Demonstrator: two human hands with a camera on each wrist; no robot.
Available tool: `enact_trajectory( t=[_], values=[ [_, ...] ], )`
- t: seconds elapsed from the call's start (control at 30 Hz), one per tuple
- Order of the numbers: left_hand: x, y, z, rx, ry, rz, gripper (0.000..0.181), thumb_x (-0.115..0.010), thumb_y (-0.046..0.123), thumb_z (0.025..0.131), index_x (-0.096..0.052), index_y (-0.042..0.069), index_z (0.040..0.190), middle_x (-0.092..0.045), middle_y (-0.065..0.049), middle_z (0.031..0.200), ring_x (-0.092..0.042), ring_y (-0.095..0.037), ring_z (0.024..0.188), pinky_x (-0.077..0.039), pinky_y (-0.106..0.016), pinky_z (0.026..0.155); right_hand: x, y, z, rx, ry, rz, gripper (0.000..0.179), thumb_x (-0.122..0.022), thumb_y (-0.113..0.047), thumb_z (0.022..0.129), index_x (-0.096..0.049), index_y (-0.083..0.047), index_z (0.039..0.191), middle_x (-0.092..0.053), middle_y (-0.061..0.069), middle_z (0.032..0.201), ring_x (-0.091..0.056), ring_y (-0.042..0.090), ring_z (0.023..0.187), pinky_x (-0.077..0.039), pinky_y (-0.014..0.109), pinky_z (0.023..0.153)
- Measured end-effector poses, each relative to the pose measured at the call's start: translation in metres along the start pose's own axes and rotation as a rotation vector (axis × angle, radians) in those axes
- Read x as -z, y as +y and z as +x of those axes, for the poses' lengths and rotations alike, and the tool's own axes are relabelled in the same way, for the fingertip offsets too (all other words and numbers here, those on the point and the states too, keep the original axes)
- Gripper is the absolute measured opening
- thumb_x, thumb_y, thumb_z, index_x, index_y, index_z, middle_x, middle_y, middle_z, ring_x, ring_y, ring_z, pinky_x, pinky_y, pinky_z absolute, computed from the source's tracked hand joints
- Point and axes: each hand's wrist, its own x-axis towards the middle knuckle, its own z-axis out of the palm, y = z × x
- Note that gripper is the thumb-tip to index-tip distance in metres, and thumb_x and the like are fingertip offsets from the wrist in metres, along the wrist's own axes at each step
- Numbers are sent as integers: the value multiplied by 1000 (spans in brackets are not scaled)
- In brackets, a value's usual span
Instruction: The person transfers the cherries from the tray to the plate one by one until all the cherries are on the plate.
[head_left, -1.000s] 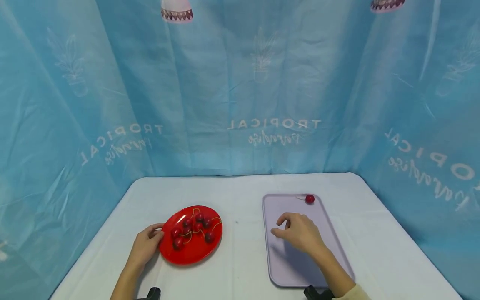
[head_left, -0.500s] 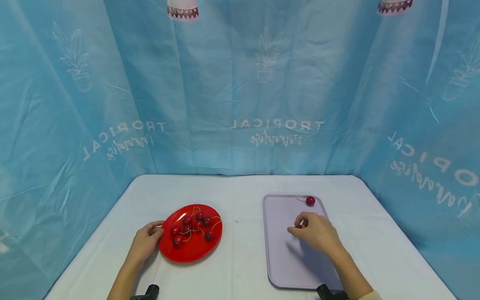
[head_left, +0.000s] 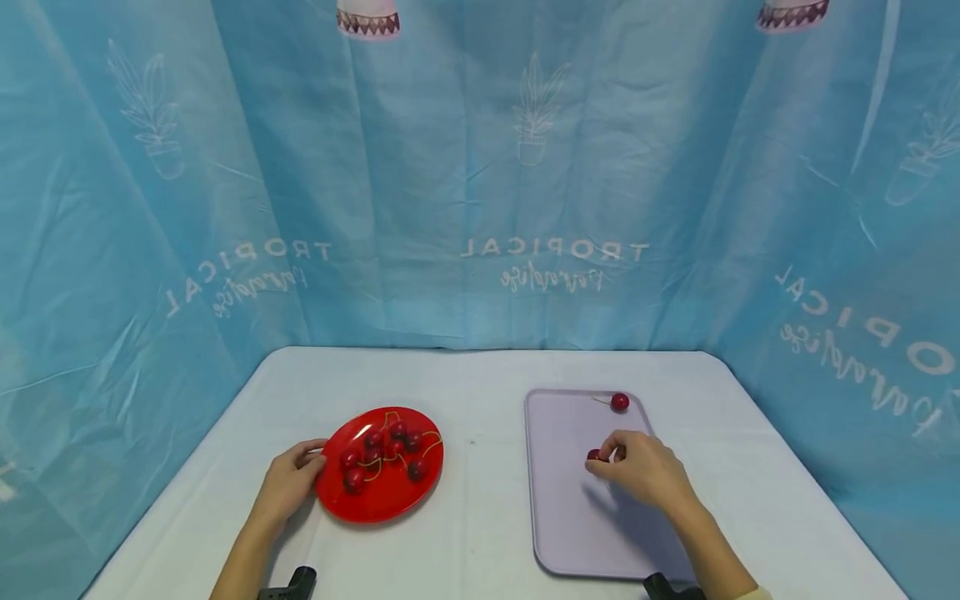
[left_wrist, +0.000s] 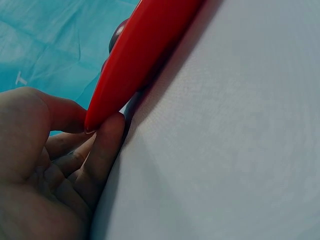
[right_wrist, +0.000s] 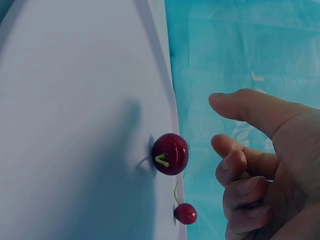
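At the left, a red plate [head_left: 382, 502] bears several dark red cherries with green stems. Thumb and fingers of my left hand [head_left: 287, 483] pinch its near-left rim; the left wrist view shows the plate [left_wrist: 145, 50] tilted, a finger [left_wrist: 105, 137] beneath its edge. Above the lilac tray [head_left: 570, 533], my right hand [head_left: 645, 469] hovers with nothing in it. A cherry [right_wrist: 170, 154] with a short bent stem lies on the tray, just off the fingertips. That same cherry [head_left: 593, 455] is partly covered by the hand in the head view.
Another cherry [head_left: 619, 402], with a longer stem, lies by the tray's far right corner. A white cloth [head_left: 480, 467] covers the table. Blue printed curtains [head_left: 555, 200] hang behind and along both sides.
My right hand has shifted right over the tray and its fingers have come away from the cherry, which now shows. The left hand stays at the plate's rim.
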Motion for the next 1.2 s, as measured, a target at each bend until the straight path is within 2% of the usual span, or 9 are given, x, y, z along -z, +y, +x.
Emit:
enact_trajectory(
  t=[0.37, 0.63, 0.93, 1.2],
  values=[
    [0, -4, 3, -4, 4, 7, 39, -50, 18, 99, -51, 1, 134, -58, -23, 121, -58, -33, 108, -53, -39, 86, -1, 12, -5, -36, -107, -28, 27, -82, -39, 70, -64, -19, 72, -56, -5, 67, -50, 15, 63, -39, 32, 53],
    [0, -5, 3, -7, 6, 14, 40, -49, 19, 99, -50, 1, 134, -58, -23, 122, -58, -33, 107, -53, -38, 86, -5, 17, -10, -49, -138, -44, 25, -81, -36, 71, -64, -18, 71, -55, -4, 64, -49, 15, 63, -38, 32, 53],
    [-1, -2, 0, -3, 10, 16, 40, -50, 19, 98, -51, 0, 133, -60, -22, 119, -58, -32, 105, -53, -38, 86, -10, 21, -12, -70, -139, -46, 10, -74, -22, 74, -67, -15, 70, -56, -2, 62, -50, 16, 59, -39, 31, 50],
    [0, -1, 0, -5, 16, 14, 40, -51, 18, 98, -51, 0, 133, -60, -22, 118, -58, -32, 105, -53, -39, 86, -7, 20, -11, -59, -98, -62, 8, -73, -21, 73, -67, -16, 71, -56, -4, 59, -50, 15, 58, -38, 32, 49]
  ],
)
